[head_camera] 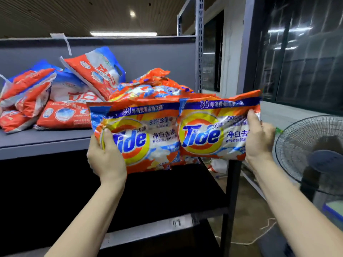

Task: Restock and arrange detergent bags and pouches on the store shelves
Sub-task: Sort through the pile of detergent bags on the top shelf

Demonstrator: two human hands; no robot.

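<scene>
Each hand's fingers [108, 140] pinch a Tide pouch [141, 134].

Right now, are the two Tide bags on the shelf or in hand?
In hand: left hand grips one Tide bag, right hand the other Tide bag, in front of the shelf.
</scene>
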